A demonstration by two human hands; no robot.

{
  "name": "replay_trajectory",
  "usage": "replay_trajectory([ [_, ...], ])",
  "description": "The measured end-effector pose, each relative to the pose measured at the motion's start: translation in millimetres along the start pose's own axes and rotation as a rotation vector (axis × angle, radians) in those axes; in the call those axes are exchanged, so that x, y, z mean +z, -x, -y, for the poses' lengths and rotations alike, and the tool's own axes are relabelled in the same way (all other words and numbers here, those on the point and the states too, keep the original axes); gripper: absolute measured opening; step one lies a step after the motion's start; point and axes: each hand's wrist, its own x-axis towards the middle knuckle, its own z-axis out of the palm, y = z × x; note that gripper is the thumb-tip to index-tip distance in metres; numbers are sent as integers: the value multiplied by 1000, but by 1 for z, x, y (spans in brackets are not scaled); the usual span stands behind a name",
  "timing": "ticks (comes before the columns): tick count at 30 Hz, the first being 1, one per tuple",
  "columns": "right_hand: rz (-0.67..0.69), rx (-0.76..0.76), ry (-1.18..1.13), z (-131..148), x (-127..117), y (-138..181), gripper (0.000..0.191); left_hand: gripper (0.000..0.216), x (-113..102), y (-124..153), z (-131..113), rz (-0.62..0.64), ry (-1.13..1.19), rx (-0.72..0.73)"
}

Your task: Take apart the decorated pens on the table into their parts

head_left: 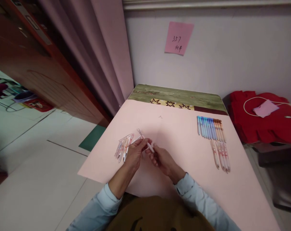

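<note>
My left hand (137, 149) and my right hand (163, 159) are close together over the near middle of the table, both with closed fingers. Between them runs a slim pen (150, 147), slanting from upper left to lower right. Its white part shows between the hands, and a clear end juts out beyond my left fingers. Whether it is one whole pen or two parts meeting cannot be told, since fingers cover its middle. Just left of my left hand lies a loose pile of clear and white pens or pen parts (122, 147).
At the right, blue and brown pens (209, 128) lie in a neat row, with several clear pinkish pens (223, 157) below them. Pink paper (184, 144) covers the table. A red cloth (244, 128) with a cable is at the right, a wooden door (63, 73) at the left.
</note>
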Motion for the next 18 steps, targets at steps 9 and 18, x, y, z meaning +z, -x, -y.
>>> replay_trajectory([
  [9, -152, -281, 130, -6, 4, -2, 38, 37, 3, 6, 1, -76, 60, -28],
  [18, -220, -324, 323, -22, -10, -8, 35, 41, -17, -9, -25, -264, 47, 109],
])
